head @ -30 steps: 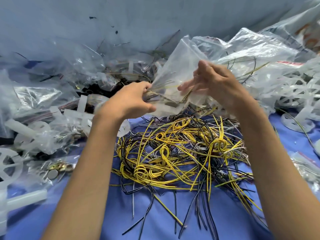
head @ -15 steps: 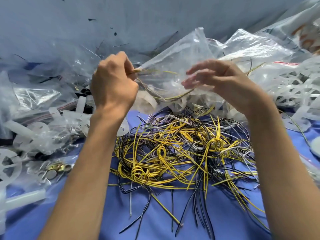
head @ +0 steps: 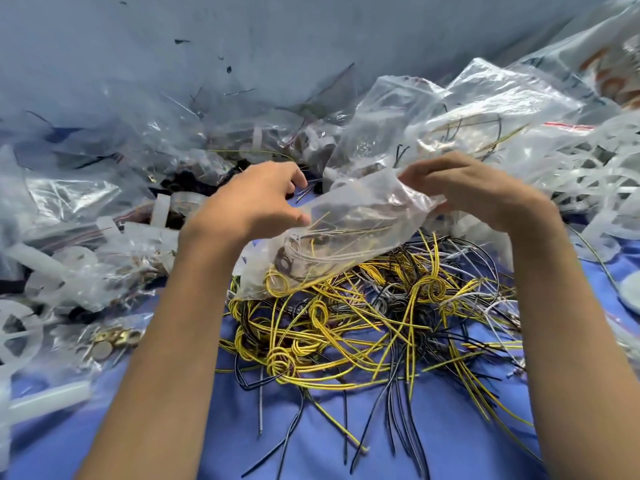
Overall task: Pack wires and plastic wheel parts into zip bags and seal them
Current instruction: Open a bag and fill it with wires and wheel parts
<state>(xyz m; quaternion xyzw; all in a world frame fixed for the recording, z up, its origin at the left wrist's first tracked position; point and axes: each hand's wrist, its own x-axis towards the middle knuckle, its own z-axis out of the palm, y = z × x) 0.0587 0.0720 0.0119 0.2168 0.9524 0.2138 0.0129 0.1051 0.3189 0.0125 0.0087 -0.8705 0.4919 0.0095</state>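
Note:
A clear zip bag (head: 349, 233) with yellow and grey wires inside hangs slanted above the wire pile (head: 346, 327), its low end at the left. My right hand (head: 474, 192) grips the bag's upper right end, fingers curled over the plastic and thumb under it. My left hand (head: 256, 202) hovers at the bag's left edge with loosely curled fingers; nothing shows between them. Loose yellow, black and grey wires lie tangled on the blue cloth (head: 346, 445) under both hands. White plastic wheel parts (head: 595, 188) are heaped at the right.
Filled clear bags (head: 69, 202) crowd the left and back. A white wheel (head: 14, 334), a white tube (head: 45, 400) and brass discs (head: 114, 341) lie at the left. More bags with wires (head: 485, 109) rise behind my right hand. A blue-grey wall stands behind.
My left hand has let go of the wire ends it pinched and dropped to the bag's left edge. The bag has swung down to a slant, with the wires now lying inside it.

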